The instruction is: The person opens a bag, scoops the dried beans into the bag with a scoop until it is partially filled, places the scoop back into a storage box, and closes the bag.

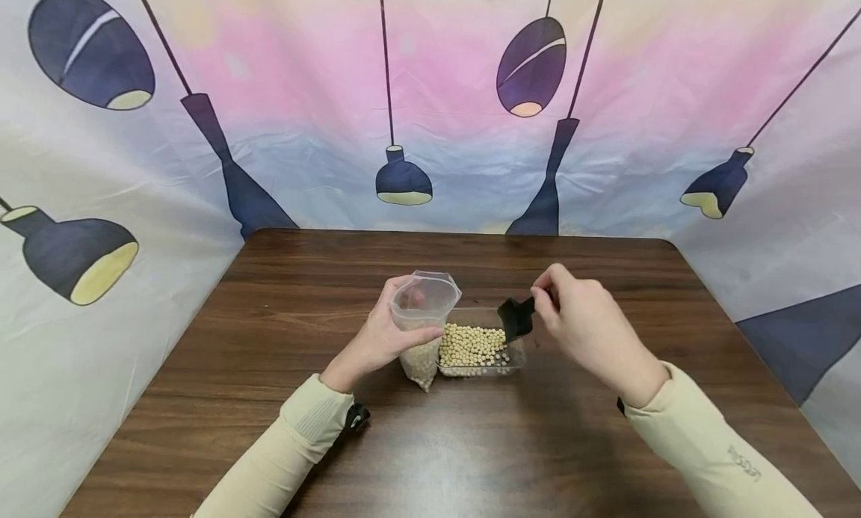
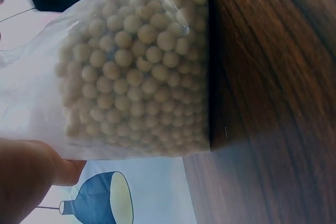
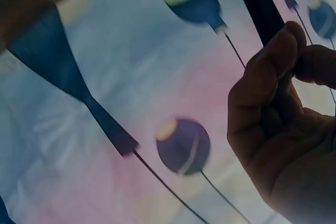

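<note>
My left hand point(image 1: 382, 338) grips an upright clear plastic bag point(image 1: 420, 359), its mouth spread wide. Pale round beans, like soybeans point(image 2: 134, 72), fill its lower part in the left wrist view. Right beside the bag stands a clear plastic box point(image 1: 518, 359) with more of these soybeans point(image 1: 471, 346) on its bottom. Over the box's right side, my right hand point(image 1: 592, 324) holds a black scoop point(image 1: 515, 321) by its handle, the head tilted down. Fingers and thumb wrap the handle point(image 3: 260, 6) in the right wrist view. What the scoop contains is hidden.
A dark wood-grain table point(image 1: 464, 443) carries the bag and box. Behind it and at both sides hangs a cloth point(image 1: 457, 69) printed with lamps. Pale sleeves point(image 1: 706, 443) cover both arms, and a black wrist device point(image 1: 356, 416) sits at the left cuff.
</note>
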Action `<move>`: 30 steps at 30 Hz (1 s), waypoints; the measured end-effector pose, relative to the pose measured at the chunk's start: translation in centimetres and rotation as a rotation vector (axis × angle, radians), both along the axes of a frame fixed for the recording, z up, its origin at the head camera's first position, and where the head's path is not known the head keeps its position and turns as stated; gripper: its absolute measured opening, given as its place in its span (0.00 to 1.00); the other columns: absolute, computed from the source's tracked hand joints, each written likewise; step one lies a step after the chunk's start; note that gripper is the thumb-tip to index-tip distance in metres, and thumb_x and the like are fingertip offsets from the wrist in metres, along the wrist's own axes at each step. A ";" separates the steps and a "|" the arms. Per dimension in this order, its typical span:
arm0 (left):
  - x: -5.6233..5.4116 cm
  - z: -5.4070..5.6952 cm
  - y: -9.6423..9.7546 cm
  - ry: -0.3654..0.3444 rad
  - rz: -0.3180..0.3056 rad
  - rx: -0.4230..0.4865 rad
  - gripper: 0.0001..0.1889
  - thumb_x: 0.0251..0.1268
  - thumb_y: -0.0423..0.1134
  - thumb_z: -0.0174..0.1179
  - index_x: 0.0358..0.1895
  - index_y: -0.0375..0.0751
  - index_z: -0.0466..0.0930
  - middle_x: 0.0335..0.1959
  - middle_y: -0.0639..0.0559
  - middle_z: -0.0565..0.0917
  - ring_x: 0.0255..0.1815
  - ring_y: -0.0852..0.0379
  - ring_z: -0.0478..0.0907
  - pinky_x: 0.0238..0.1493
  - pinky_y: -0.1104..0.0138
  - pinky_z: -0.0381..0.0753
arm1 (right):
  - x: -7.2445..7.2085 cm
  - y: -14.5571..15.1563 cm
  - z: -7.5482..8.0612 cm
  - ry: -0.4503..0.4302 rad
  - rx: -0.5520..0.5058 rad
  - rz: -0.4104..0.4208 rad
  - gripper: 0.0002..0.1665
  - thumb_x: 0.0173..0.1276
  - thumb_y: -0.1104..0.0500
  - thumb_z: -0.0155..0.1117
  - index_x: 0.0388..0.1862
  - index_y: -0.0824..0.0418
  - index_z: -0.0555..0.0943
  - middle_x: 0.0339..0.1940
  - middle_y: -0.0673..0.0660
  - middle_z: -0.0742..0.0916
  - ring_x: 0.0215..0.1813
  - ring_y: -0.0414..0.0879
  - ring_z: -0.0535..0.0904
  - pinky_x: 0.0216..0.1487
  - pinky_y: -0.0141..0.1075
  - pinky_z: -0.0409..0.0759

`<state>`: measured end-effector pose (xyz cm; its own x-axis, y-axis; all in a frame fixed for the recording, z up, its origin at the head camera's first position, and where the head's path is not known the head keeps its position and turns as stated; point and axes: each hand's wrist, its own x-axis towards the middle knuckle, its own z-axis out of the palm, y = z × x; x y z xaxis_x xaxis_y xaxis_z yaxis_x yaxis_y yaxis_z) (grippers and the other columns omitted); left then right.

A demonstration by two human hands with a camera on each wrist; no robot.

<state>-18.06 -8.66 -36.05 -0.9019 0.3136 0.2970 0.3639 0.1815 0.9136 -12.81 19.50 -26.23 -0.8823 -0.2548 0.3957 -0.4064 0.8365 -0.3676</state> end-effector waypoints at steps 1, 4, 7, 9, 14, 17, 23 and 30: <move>0.0 0.0 0.0 -0.001 -0.003 -0.003 0.42 0.49 0.33 0.75 0.66 0.42 0.59 0.54 0.40 0.72 0.54 0.46 0.73 0.54 0.55 0.73 | -0.2 -0.1 -0.6 -0.011 0.009 0.001 0.05 0.74 0.61 0.52 0.39 0.61 0.75 0.18 0.49 0.78 0.15 0.40 0.69 0.20 0.37 0.70; 0.0 -0.1 0.0 0.004 -0.007 -0.012 0.42 0.49 0.33 0.75 0.66 0.42 0.59 0.54 0.40 0.73 0.54 0.46 0.73 0.54 0.55 0.73 | -0.8 -0.3 -2.0 -0.039 0.029 0.001 0.05 0.73 0.61 0.52 0.38 0.60 0.75 0.15 0.46 0.77 0.14 0.38 0.70 0.21 0.37 0.70; 0.0 -0.1 0.0 0.011 -0.003 -0.013 0.42 0.49 0.33 0.75 0.66 0.42 0.59 0.54 0.41 0.73 0.53 0.46 0.73 0.53 0.54 0.73 | -1.4 -0.3 -3.0 -0.078 0.027 0.001 0.05 0.73 0.62 0.51 0.37 0.60 0.75 0.12 0.45 0.76 0.14 0.38 0.70 0.21 0.37 0.71; 0.0 -0.1 0.1 0.009 -0.004 -0.011 0.42 0.49 0.33 0.75 0.66 0.43 0.59 0.54 0.41 0.73 0.53 0.46 0.73 0.53 0.54 0.73 | -1.7 -0.2 -3.6 -0.113 0.012 -0.010 0.05 0.73 0.62 0.51 0.37 0.61 0.75 0.13 0.46 0.76 0.14 0.39 0.70 0.21 0.37 0.71; 0.1 -0.1 0.1 0.014 -0.012 -0.008 0.42 0.49 0.33 0.75 0.66 0.42 0.58 0.54 0.41 0.72 0.53 0.46 0.73 0.53 0.55 0.73 | -2.6 0.9 -4.8 -0.226 -0.093 -0.033 0.04 0.74 0.63 0.54 0.39 0.63 0.75 0.21 0.53 0.80 0.15 0.43 0.69 0.18 0.37 0.68; 0.1 0.0 0.0 0.016 -0.008 -0.003 0.42 0.49 0.32 0.75 0.66 0.41 0.58 0.54 0.41 0.73 0.53 0.46 0.73 0.53 0.56 0.74 | -3.2 1.4 -5.4 -0.288 -0.149 -0.020 0.05 0.74 0.62 0.54 0.40 0.63 0.76 0.23 0.54 0.80 0.17 0.45 0.69 0.19 0.37 0.68; 0.0 0.1 0.1 0.002 -0.013 0.001 0.42 0.50 0.33 0.74 0.67 0.42 0.58 0.55 0.41 0.72 0.53 0.46 0.73 0.53 0.55 0.74 | -3.8 1.6 -7.0 -0.446 -0.261 0.007 0.07 0.76 0.61 0.53 0.42 0.65 0.76 0.23 0.55 0.82 0.25 0.48 0.77 0.26 0.39 0.74; -0.1 0.0 0.2 -0.005 -0.009 -0.006 0.42 0.50 0.34 0.75 0.66 0.42 0.58 0.55 0.41 0.72 0.53 0.46 0.74 0.53 0.54 0.74 | -4.0 1.0 -9.0 -0.594 -0.468 0.050 0.10 0.76 0.62 0.54 0.45 0.70 0.75 0.25 0.59 0.84 0.28 0.48 0.81 0.34 0.42 0.82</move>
<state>-18.15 -8.42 -36.09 -0.9007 0.3230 0.2905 0.3608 0.1838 0.9143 -16.79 20.47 -35.19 -0.9727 -0.2222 -0.0663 -0.0621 0.5252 -0.8487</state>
